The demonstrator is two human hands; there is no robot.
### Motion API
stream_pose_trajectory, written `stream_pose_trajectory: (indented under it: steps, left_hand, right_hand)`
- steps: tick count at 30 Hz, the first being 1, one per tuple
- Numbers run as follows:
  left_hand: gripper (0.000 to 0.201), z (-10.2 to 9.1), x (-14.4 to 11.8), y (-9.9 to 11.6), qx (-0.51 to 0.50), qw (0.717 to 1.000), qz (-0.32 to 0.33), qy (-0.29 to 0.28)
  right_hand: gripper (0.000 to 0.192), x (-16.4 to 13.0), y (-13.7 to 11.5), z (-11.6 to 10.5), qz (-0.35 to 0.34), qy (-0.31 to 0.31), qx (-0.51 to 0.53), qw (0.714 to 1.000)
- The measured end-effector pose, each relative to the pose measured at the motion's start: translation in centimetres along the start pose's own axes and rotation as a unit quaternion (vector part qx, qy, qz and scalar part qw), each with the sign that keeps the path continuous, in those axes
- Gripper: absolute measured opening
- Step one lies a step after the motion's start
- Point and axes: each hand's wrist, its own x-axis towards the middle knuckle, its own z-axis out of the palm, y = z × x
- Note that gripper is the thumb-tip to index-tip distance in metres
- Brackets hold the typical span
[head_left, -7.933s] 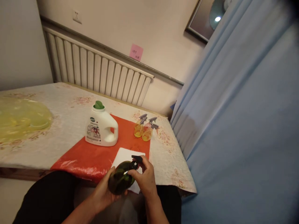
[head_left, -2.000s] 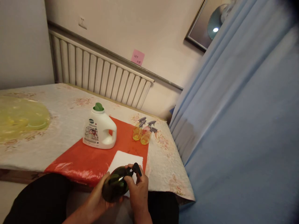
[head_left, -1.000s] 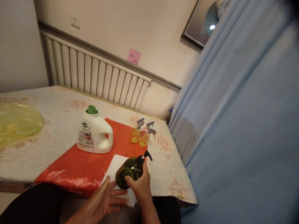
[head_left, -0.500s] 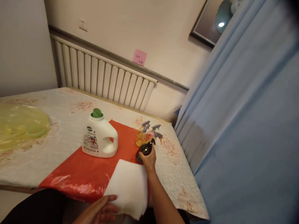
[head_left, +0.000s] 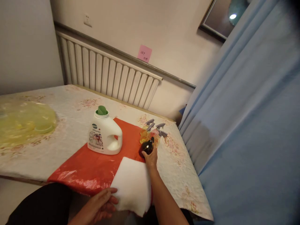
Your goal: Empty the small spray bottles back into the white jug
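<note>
My right hand (head_left: pixel 151 157) reaches out across the table (head_left: pixel 70 115) and rests on the near side of the dark green pump bottle (head_left: pixel 146 147), fingers curled loosely against its lower body. How firm the grip is I cannot tell, since the hand hides the contact. The bottle stands on the right far corner of the red plastic sheet (head_left: pixel 93 162), its black pump head pointing up and slightly right. Just beyond it, touching or nearly touching, stand the small yellow spray bottles (head_left: pixel 150 134) with grey trigger heads, clustered at the sheet's far right edge.

My left hand (head_left: pixel 99 206) lies low and near, at the table's near edge, fingers half open with the fingertips laid on the near left corner of the white folded cloth (head_left: pixel 133 184). It pinches nothing that I can see; it only touches the cloth. The cloth lies flat on the near right part of the red sheet and hangs a little over the table's edge.

To the left of the dark bottle, well apart from it, the white detergent jug (head_left: pixel 104 136) with its green cap stands upright on the red sheet, handle facing right. Far to the left a yellow translucent bag (head_left: pixel 25 120) lies on the flowered tablecloth. A white radiator (head_left: pixel 105 75) runs along the far wall under a pink note (head_left: pixel 144 53), and a blue curtain (head_left: pixel 246 118) fills the right side.
</note>
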Motion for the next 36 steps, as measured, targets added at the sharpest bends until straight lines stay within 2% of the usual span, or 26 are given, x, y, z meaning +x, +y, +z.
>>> stream_pose_trajectory:
  steps: [5, 7, 8, 10, 13, 16, 18, 20, 27, 33, 36]
  left_hand:
    - [0.047, 0.2, 1.5, -0.5, 0.128, 0.989, 0.067, 0.031]
    - [0.043, 0.4, 2.0, -0.7, 0.223, 0.967, 0.119, 0.042]
    - [0.041, 0.4, 2.3, -0.8, 0.28, 0.946, 0.155, 0.046]
    - [0.04, 0.7, 3.0, -1.1, 0.396, 0.884, 0.242, 0.051]
    - [0.044, 1.3, 4.6, -1.4, 0.541, 0.764, 0.349, 0.05]
    - [0.049, 2.2, 6.5, -1.5, 0.651, 0.665, 0.362, 0.05]
    - [0.052, 2.8, 7.7, -1.4, 0.699, 0.627, 0.339, 0.06]
    - [0.054, 3.0, 8.5, -1.4, 0.72, 0.612, 0.321, 0.067]
    - [0.051, 2.5, 9.0, -1.9, 0.73, 0.6, 0.32, 0.068]
    - [0.053, 2.3, 9.0, -1.8, 0.726, 0.605, 0.322, 0.056]
    - [0.053, 2.6, 8.9, -1.1, 0.717, 0.615, 0.322, 0.064]
  right_hand:
    - [0.062, -2.8, 0.9, -2.2, -0.012, 0.009, -0.032, 0.999]
    - [0.054, -4.6, 0.9, -3.1, -0.035, -0.004, -0.043, 0.998]
    - [0.05, -5.6, 0.9, -3.5, -0.05, -0.015, -0.048, 0.997]
    - [0.046, -7.6, 0.8, -4.2, -0.084, -0.04, -0.057, 0.994]
    - [0.043, -10.2, 0.7, -5.0, -0.139, -0.082, -0.068, 0.985]
    - [0.042, -11.8, 0.7, -5.4, -0.184, -0.113, -0.078, 0.973]
    - [0.041, -12.3, 0.8, -5.5, -0.202, -0.123, -0.086, 0.968]
    - [0.04, -12.5, 0.9, -5.5, -0.21, -0.124, -0.092, 0.965]
    - [0.04, -12.7, 1.0, -5.5, -0.207, -0.115, -0.09, 0.967]
    - [0.037, -12.4, 0.4, -6.0, -0.183, -0.105, -0.064, 0.975]
    - [0.041, -12.3, -0.8, -6.7, -0.156, -0.084, -0.052, 0.983]
